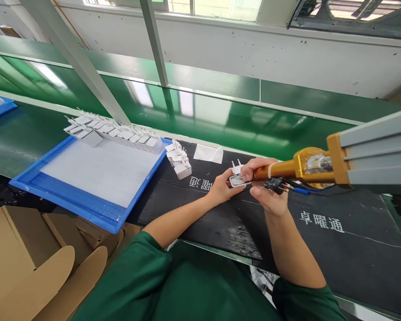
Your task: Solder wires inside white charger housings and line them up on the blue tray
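Note:
My left hand is closed on a small white plug charger, gripping its near-left side. Two pins stick up from the charger's far end. My right hand is at the charger's right side, with its fingertips pressed on it. A gold-coloured metal tool crosses in front of the right hand and hides part of it. Below the tool is a small black connector with thin wires. To the left, a short row of white plug chargers stands on the black mat, pins up.
At the left, a blue tray carries a white sheet and a long row of chargers. A white film piece lies on the mat. Cardboard boxes stand lower left. A grey metal beam juts in from the right.

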A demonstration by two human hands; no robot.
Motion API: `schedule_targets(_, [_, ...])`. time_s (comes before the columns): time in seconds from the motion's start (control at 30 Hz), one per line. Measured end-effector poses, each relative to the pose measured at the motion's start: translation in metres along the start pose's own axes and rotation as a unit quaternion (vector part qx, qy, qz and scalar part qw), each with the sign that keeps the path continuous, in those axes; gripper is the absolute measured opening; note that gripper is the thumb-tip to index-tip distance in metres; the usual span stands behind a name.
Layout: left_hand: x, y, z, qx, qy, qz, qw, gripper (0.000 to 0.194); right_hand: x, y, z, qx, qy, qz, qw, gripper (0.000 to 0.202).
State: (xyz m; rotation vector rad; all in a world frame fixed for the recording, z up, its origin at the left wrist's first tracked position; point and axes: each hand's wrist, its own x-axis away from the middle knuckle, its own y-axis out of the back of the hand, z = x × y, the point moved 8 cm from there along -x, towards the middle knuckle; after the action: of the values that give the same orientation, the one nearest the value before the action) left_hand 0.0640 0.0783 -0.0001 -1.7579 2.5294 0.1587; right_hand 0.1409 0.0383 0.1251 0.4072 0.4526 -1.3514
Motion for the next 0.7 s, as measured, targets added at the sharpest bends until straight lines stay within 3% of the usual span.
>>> schedule_targets(0.1, [-0.005, 0.01, 0.0, -0.04, 0.015, -0.019, 0.999, 0.04, -0.002, 0.003, 0.003, -0.022, 0.012, -0.01, 1.0, 0.039])
schedule_targets(0.23, [-0.014, 0.041, -0.005, -0.071, 0.02, -0.087, 0.993, 0.042, -0.004, 0.017, -0.002, -0.001, 0.011, -0.048, 0.999, 0.039])
schedule_targets(0.33, [-0.016, 0.056, -0.014, -0.054, 0.01, -0.096, 0.994, 0.045, -0.007, 0.025, -0.006, 0.025, -0.004, -0.06, 0.998, 0.036])
schedule_targets(0.5, [-0.012, 0.057, -0.027, 0.004, -0.008, -0.069, 0.998, 0.045, -0.01, 0.032, -0.009, 0.037, -0.006, -0.054, 0.998, 0.03])
schedule_targets(0.7, [-0.012, 0.053, -0.026, 0.022, 0.006, -0.043, 0.999, 0.045, -0.012, 0.037, -0.009, 0.037, 0.011, -0.05, 0.998, 0.028])
